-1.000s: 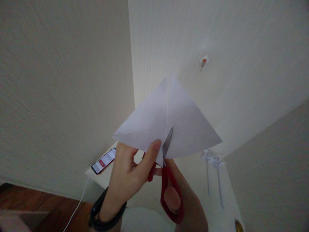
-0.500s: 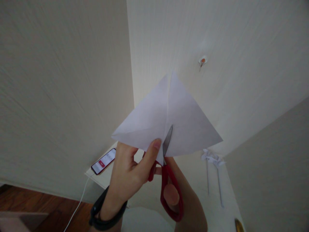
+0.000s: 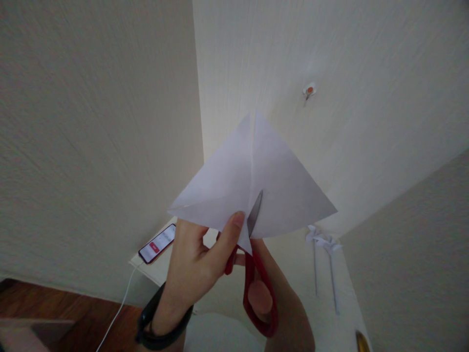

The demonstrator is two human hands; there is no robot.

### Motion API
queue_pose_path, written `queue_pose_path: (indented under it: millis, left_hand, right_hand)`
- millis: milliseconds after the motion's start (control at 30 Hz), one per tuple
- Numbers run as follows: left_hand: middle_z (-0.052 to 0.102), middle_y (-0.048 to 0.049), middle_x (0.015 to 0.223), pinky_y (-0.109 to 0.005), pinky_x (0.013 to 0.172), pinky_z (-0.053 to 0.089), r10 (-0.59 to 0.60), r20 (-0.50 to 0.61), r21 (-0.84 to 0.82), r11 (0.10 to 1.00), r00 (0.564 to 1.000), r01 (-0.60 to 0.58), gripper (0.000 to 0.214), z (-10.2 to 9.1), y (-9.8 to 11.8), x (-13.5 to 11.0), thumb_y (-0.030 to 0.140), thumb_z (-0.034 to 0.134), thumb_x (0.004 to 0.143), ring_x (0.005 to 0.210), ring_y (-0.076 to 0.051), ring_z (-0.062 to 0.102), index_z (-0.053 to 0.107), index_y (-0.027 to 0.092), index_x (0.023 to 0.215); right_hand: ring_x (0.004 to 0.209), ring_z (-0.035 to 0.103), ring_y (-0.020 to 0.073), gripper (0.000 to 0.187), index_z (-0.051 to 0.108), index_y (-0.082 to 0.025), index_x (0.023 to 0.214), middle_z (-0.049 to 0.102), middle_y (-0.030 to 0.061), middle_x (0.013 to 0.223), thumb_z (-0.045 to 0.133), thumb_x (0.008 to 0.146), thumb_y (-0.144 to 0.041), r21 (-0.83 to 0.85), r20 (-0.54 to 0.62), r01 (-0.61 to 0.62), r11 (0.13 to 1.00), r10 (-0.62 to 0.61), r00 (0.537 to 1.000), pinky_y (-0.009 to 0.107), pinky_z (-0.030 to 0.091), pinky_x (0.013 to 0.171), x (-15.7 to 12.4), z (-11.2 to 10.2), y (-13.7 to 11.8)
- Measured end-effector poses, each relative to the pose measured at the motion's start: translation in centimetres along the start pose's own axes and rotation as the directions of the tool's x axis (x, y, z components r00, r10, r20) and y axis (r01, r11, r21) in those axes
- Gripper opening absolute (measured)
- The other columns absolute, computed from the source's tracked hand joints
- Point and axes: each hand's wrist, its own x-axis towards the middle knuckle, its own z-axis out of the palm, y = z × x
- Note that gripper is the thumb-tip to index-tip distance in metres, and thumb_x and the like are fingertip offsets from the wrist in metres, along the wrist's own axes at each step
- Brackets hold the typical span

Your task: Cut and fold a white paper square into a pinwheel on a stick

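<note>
A folded white sheet of paper [image 3: 220, 176] is held up in front of me, shaped like a wide triangle with a slit running down from its top point. My left hand [image 3: 205, 259] pinches its lower edge, thumb on the near face and fingers behind. My right hand [image 3: 260, 296] grips red-handled scissors [image 3: 276, 313], with the thumb through the near loop. One blade shows in front of the paper, right of my left thumb; the other is hidden behind it. Most of my right fingers are hidden too.
On the white table [image 3: 293, 274], a lit smartphone [image 3: 157, 244] with a white cable [image 3: 120, 305] lies at the left corner. Two white paper pinwheel-like pieces on sticks [image 3: 324, 239] lie at the right. Walls stand close behind and left; a hook [image 3: 309, 91] is on the back wall.
Both hands hold nearly the same pose. The paper's top has shifted slightly left and its two slit edges sit a little closer together.
</note>
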Motion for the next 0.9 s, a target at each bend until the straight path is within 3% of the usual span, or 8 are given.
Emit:
queue_pose_path:
  millis: [100,300,433,533,600,767,900]
  left_hand:
    - [0.054,0.0053,0.041,-0.017,0.027,0.039,0.011,-0.001,0.003,1.0,1.0,-0.011,0.03,0.1,0.2,0.0,0.028,0.062,0.083,0.03,-0.01,0.051,0.056,0.02,0.055]
    - [0.047,0.0078,0.038,-0.016,0.025,0.034,-0.01,-0.003,-0.026,1.0,1.0,0.009,0.03,0.5,0.9,0.1,0.027,0.061,0.082,0.023,-0.007,0.042,0.055,0.02,0.054]
    - [0.048,0.0077,0.036,-0.016,0.024,0.032,-0.014,-0.008,-0.017,1.0,1.0,0.014,0.031,0.5,1.0,0.2,0.028,0.062,0.081,0.023,-0.007,0.043,0.054,0.02,0.052]
    - [0.045,0.008,0.034,-0.017,0.024,0.033,-0.036,0.013,-0.018,0.999,0.999,0.036,0.032,0.4,0.8,0.1,0.031,0.061,0.082,0.022,-0.008,0.043,0.054,0.021,0.052]
    - [0.043,0.0079,0.033,-0.018,0.024,0.033,-0.038,0.042,-0.012,0.999,0.998,0.039,0.035,0.2,0.6,0.0,0.032,0.059,0.085,0.023,-0.009,0.044,0.053,0.021,0.052]
    - [0.05,0.0049,0.036,-0.017,0.033,0.039,0.048,0.061,0.088,0.995,0.997,-0.054,0.044,-0.2,0.1,-0.1,0.031,0.058,0.088,0.033,-0.009,0.053,0.049,0.02,0.046]
    - [0.046,0.0069,0.034,-0.018,0.032,0.038,0.035,0.025,0.059,0.998,0.999,-0.036,0.039,0.0,0.4,0.0,0.03,0.06,0.085,0.028,-0.008,0.047,0.05,0.021,0.049]
  right_hand:
    - [0.08,0.066,0.0246,0.067,0.057,-0.03,0.127,0.068,0.006,0.092,0.052,0.078,-0.076,0.093,-0.014,-0.008,0.996,0.01,1.0,0.033,0.06,0.072,0.1,0.1,0.1]
    - [0.067,0.062,0.0218,0.078,0.058,-0.029,0.123,0.065,0.003,0.08,0.052,0.068,-0.084,0.148,0.109,-0.007,0.989,-0.01,0.994,0.032,0.059,0.061,1.2,0.0,1.2]
    - [0.071,0.062,0.021,0.074,0.058,-0.027,0.122,0.065,0.004,0.083,0.052,0.072,-0.081,0.16,0.002,-0.034,0.987,0.035,0.999,0.032,0.059,0.068,0.7,0.1,0.6]
    - [0.069,0.062,0.0206,0.076,0.06,-0.026,0.119,0.063,0.0038,0.08,0.054,0.069,-0.083,0.193,-0.004,-0.039,0.981,0.041,0.999,0.032,0.059,0.067,0.5,0.1,0.4]
    - [0.065,0.062,0.02,0.081,0.06,-0.026,0.12,0.062,0.0034,0.078,0.058,0.064,-0.084,0.216,0.092,-0.054,0.975,0.035,0.995,0.031,0.058,0.061,0.4,0.1,0.5]
    - [0.069,0.064,0.0205,0.072,0.062,-0.03,0.119,0.065,0.0047,0.086,0.059,0.068,-0.08,0.236,0.011,-0.1,0.967,0.1,0.995,0.031,0.059,0.064,0.1,0.1,0.8]
    - [0.066,0.063,0.0211,0.079,0.063,-0.028,0.117,0.066,0.0053,0.082,0.06,0.062,-0.084,0.192,0.05,-0.069,0.979,0.06,0.997,0.032,0.058,0.062,0.9,-0.1,1.3]
